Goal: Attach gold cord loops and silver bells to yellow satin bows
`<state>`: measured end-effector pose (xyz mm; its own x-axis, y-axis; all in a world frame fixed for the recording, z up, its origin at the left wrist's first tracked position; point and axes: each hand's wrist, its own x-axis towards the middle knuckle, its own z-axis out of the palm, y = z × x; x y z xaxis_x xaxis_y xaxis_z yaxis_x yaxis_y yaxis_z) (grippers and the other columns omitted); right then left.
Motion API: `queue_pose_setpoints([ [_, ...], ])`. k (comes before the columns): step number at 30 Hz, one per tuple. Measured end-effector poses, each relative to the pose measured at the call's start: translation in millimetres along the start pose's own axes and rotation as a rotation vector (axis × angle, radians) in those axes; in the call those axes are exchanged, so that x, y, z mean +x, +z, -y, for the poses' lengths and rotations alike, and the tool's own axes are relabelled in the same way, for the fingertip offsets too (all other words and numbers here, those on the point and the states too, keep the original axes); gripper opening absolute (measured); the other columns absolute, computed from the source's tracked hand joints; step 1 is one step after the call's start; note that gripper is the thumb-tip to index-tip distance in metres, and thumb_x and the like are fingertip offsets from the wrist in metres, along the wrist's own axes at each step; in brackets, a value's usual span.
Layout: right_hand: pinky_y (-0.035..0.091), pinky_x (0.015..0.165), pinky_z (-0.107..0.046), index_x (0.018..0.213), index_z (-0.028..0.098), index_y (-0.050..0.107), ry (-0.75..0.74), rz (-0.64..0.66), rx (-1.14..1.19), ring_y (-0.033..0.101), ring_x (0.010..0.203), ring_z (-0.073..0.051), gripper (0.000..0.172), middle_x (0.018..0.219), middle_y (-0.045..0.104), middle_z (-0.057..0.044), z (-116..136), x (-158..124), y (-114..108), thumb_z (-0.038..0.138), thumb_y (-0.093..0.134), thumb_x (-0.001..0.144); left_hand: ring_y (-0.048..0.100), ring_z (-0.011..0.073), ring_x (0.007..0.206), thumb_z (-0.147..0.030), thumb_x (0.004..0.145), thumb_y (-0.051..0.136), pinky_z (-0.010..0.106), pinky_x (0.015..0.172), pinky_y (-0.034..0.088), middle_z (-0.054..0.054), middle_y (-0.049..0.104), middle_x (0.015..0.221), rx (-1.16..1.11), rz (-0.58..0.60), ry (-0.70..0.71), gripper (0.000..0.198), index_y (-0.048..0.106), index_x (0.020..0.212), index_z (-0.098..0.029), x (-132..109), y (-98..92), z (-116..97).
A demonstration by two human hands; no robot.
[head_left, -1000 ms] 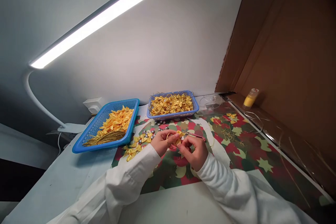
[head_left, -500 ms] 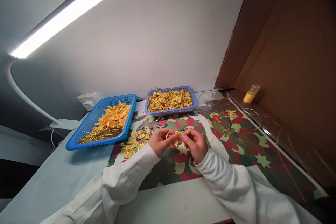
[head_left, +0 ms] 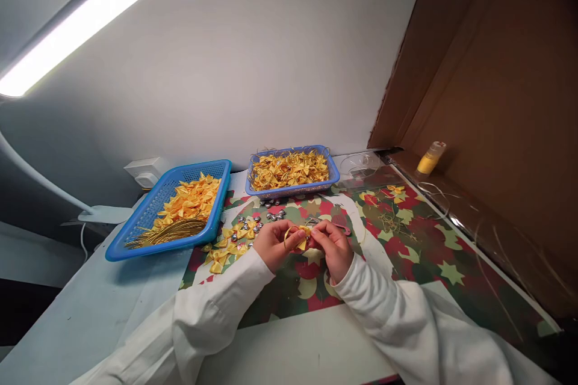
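Between my two hands is a small yellow ribbon bow (head_left: 303,242) with a loop of gold cord (head_left: 286,237) and what looks like a small silver bell at its middle. My left hand (head_left: 275,245) is closed, pinching the bow's left side and the cord. Closed too, my right hand (head_left: 333,246) pinches the bow's right side between thumb and fingers. Fingertips hide part of the bow. Loose yellow bows (head_left: 218,258) lie left of my left hand, and silver bells (head_left: 275,215) are scattered beyond it. A pink-handled tool (head_left: 344,229) lies partly hidden behind my right hand.
A blue basket (head_left: 118,251) at left holds yellow bows and gold cords. Another blue basket (head_left: 294,187) at the back holds bows with cord loops. Cord scraps (head_left: 394,222) lie on the patterned sheet at right, near a yellow-filled bottle (head_left: 431,157). A lamp (head_left: 90,24) hangs upper left.
The view has shifted slightly, so the lamp and baskets sit further left. My right fingers have moved a little on the bow, and more of the pink-handled tool shows.
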<state>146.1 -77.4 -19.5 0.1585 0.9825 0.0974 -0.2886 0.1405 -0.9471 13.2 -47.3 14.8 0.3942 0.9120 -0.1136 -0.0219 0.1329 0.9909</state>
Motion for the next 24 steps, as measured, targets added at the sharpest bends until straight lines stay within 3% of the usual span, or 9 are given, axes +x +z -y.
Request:
queue_pose_setpoints([
  [7, 0.049, 0.054, -0.025, 0.07, 0.02, 0.052, -0.091, 0.016, -0.108, 0.058, 0.054, -0.013, 0.023, 0.058, 0.058, 0.003, -0.4, -0.4, -2.8, 0.041, 0.058, 0.079, 0.056, 0.0098, 0.048, -0.049, 0.058, 0.077, 0.02, 0.048, 0.044, 0.001, 0.064, 0.055, 0.005, 0.02, 0.005, 0.041, 0.065, 0.069, -0.011, -1.5, -2.2, -5.2],
  [12, 0.049, 0.067, -0.03, 0.077, 0.02, 0.061, -0.204, 0.054, -0.25, 0.061, 0.067, -0.016, 0.014, 0.071, 0.064, -0.002, 9.8, -4.6, -9.5, 0.032, 0.058, 0.082, 0.064, 0.0148, 0.06, -0.04, 0.062, 0.077, 0.024, 0.056, 0.05, 0.005, 0.07, 0.068, 0.046, 0.026, 0.059, 0.033, 0.066, 0.08, -0.014, -8.6, -5.4, -13.1],
  [15, 0.048, 0.075, -0.034, 0.085, 0.021, 0.063, -0.362, 0.067, -0.342, 0.06, 0.077, -0.019, 0.009, 0.08, 0.065, -0.004, 21.2, -7.6, -13.0, 0.027, 0.06, 0.079, 0.068, 0.0172, 0.069, -0.025, 0.07, 0.072, 0.025, 0.065, 0.052, 0.006, 0.074, 0.078, 0.371, -0.036, 0.31, 0.023, 0.066, 0.091, -0.017, -17.0, -10.5, -17.4],
  [18, 0.047, 0.076, -0.036, 0.095, 0.022, 0.062, -0.716, 0.092, -0.519, 0.06, 0.082, -0.02, 0.02, 0.087, 0.065, -0.005, 31.4, -9.7, -13.2, 0.024, 0.064, 0.075, 0.07, 0.0171, 0.069, -0.017, 0.074, 0.066, 0.025, 0.066, 0.052, 0.004, 0.075, 0.076, 0.754, -0.15, 0.624, 0.016, 0.068, 0.089, -0.02, -25.2, -14.3, -19.9],
  [21, 0.047, 0.07, -0.033, 0.088, 0.024, 0.064, -0.961, 0.094, -0.684, 0.058, 0.076, -0.017, 0.014, 0.084, 0.064, -0.003, 36.6, -10.0, -12.5, 0.016, 0.064, 0.077, 0.07, 0.0172, 0.064, -0.017, 0.074, 0.067, 0.025, 0.063, 0.053, 0.004, 0.075, 0.071, 0.915, -0.201, 0.826, 0.007, 0.068, 0.079, -0.022, -31.6, -13.8, -21.7],
  [24, 0.046, 0.067, -0.031, 0.082, 0.025, 0.065, -1.033, 0.086, -0.731, 0.056, 0.073, -0.015, 0.015, 0.081, 0.063, -0.002, 38.3, -9.3, -13.8, 0.011, 0.059, 0.08, 0.069, 0.0162, 0.064, -0.012, 0.075, 0.066, 0.025, 0.063, 0.054, 0.004, 0.076, 0.073, 0.934, -0.182, 0.941, 0.009, 0.066, 0.074, -0.022, -36.5, -12.9, -24.5],
])
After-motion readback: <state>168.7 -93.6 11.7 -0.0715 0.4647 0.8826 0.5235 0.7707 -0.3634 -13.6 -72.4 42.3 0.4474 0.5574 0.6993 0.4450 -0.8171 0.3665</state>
